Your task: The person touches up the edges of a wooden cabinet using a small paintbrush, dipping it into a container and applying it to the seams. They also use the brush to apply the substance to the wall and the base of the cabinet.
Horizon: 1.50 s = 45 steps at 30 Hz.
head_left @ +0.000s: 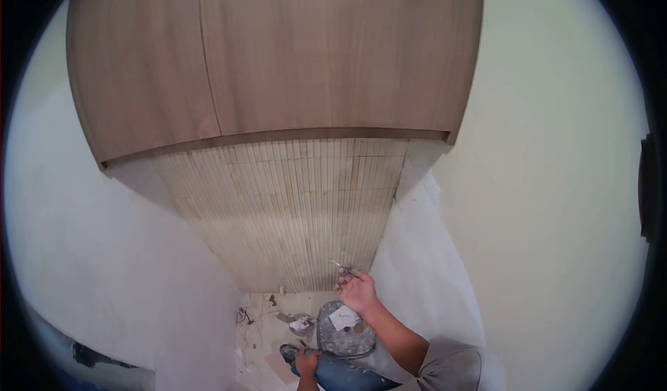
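My right hand (356, 292) is raised in front of the ribbed wall panel (292, 210), low on its right side. Its fingers are closed on a thin pen-like tool (345, 269) with a light tip pointing up and left. Lower down, my left hand (306, 362) rests at the knee of my blue trousers (347, 375). A small dark thing shows at its fingers, too small to name, and the fingers look closed.
A wooden cabinet (292, 57) overhangs the panel. Below, a stained grey container (340, 346) carries a white paper (344, 317) and small round items. Left of it, a grey bowl (301, 326) and debris lie on the tiled floor (253, 335). Walls stand close on both sides.
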Each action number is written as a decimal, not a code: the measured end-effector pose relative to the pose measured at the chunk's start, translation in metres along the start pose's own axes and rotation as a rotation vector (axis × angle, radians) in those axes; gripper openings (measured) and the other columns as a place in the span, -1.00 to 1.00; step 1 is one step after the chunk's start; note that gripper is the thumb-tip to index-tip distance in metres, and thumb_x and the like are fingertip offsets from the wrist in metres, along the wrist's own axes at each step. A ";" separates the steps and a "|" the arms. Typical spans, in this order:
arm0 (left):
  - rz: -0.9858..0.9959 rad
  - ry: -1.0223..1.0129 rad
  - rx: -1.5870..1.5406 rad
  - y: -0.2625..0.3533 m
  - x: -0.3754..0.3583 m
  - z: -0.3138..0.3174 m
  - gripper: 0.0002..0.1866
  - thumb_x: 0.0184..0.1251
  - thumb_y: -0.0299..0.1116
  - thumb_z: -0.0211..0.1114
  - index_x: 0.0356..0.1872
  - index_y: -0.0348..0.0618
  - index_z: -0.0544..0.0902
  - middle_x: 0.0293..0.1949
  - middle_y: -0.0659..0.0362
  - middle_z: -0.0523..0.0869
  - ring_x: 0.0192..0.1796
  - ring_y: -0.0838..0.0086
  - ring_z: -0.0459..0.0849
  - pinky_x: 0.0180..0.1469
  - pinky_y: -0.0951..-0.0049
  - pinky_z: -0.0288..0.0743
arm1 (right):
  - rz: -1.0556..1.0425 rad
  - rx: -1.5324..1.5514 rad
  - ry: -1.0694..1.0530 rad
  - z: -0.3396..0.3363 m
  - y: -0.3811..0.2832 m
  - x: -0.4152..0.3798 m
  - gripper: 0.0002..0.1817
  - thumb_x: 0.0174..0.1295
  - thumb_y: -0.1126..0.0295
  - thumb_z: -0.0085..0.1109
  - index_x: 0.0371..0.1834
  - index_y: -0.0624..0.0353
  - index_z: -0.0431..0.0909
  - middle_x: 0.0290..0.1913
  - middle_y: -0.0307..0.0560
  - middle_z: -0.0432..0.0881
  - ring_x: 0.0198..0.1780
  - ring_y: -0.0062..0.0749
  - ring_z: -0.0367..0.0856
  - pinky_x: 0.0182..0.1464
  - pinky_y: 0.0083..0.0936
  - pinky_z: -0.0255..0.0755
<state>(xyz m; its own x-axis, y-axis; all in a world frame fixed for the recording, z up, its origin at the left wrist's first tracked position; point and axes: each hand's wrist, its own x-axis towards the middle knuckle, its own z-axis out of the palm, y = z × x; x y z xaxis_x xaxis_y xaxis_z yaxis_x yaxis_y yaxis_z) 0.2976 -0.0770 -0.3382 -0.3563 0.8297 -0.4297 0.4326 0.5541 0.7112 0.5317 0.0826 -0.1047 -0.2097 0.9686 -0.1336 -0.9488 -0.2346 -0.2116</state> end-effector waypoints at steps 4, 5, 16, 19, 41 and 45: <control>-0.165 -0.234 -0.494 -0.037 0.007 -0.032 -0.38 0.09 -0.20 0.50 0.22 -0.22 0.69 0.18 0.00 0.72 0.22 0.14 0.67 0.32 0.08 0.49 | 0.005 -0.025 -0.054 0.023 -0.004 -0.009 -0.82 0.42 0.28 0.10 -0.07 0.03 0.67 -0.12 -0.13 0.81 -0.16 -0.32 0.71 0.05 -0.19 0.56; -0.319 -0.283 -0.617 -0.034 -0.009 -0.052 -0.34 0.12 -0.17 0.52 0.26 -0.28 0.66 0.20 0.01 0.72 0.24 0.21 0.65 0.35 0.11 0.47 | 0.001 -0.026 -0.063 0.026 -0.007 -0.011 -0.81 0.43 0.28 0.11 -0.06 0.03 0.67 -0.12 -0.13 0.80 -0.16 -0.32 0.71 0.04 -0.20 0.57; -0.298 -0.279 -0.523 0.010 -0.056 -0.154 -0.37 0.17 -0.20 0.49 0.27 -0.29 0.65 0.21 -0.01 0.72 0.24 0.20 0.65 0.34 0.13 0.48 | -0.080 -0.029 -0.093 0.043 -0.027 -0.027 -0.83 0.47 0.23 0.14 -0.09 0.01 0.67 -0.14 -0.16 0.80 -0.19 -0.36 0.71 -0.05 -0.24 0.56; -0.249 -0.249 -0.463 0.017 -0.065 -0.168 -0.37 0.18 -0.20 0.48 0.27 -0.29 0.65 0.21 -0.01 0.71 0.24 0.20 0.65 0.33 0.13 0.49 | -0.126 -0.029 -0.096 0.053 -0.034 -0.029 -0.84 0.48 0.22 0.17 -0.10 -0.01 0.67 -0.16 -0.18 0.80 -0.22 -0.39 0.70 -0.07 -0.27 0.56; -0.186 -0.146 -0.374 0.021 -0.097 -0.203 -0.42 0.27 -0.25 0.44 0.29 -0.31 0.64 0.23 -0.05 0.70 0.23 0.19 0.65 0.32 0.16 0.51 | -0.119 -0.088 -0.142 0.098 -0.013 -0.032 -0.84 0.45 0.16 0.24 -0.16 -0.03 0.68 -0.25 -0.22 0.81 -0.26 -0.45 0.72 -0.12 -0.34 0.54; -0.181 -0.146 -0.364 0.020 -0.096 -0.207 -0.43 0.28 -0.26 0.43 0.29 -0.31 0.64 0.24 -0.05 0.69 0.23 0.19 0.65 0.31 0.16 0.51 | -0.145 -0.092 -0.112 0.097 -0.015 -0.037 -0.83 0.44 0.16 0.25 -0.16 -0.03 0.69 -0.24 -0.22 0.81 -0.28 -0.45 0.72 -0.13 -0.34 0.54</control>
<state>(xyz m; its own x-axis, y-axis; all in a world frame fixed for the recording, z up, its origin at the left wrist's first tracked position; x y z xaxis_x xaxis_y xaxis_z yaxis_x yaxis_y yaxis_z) 0.1694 -0.1595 -0.1673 -0.2672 0.7370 -0.6209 0.0441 0.6530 0.7561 0.5306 0.0578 -0.0022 -0.1025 0.9947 0.0117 -0.9465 -0.0938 -0.3087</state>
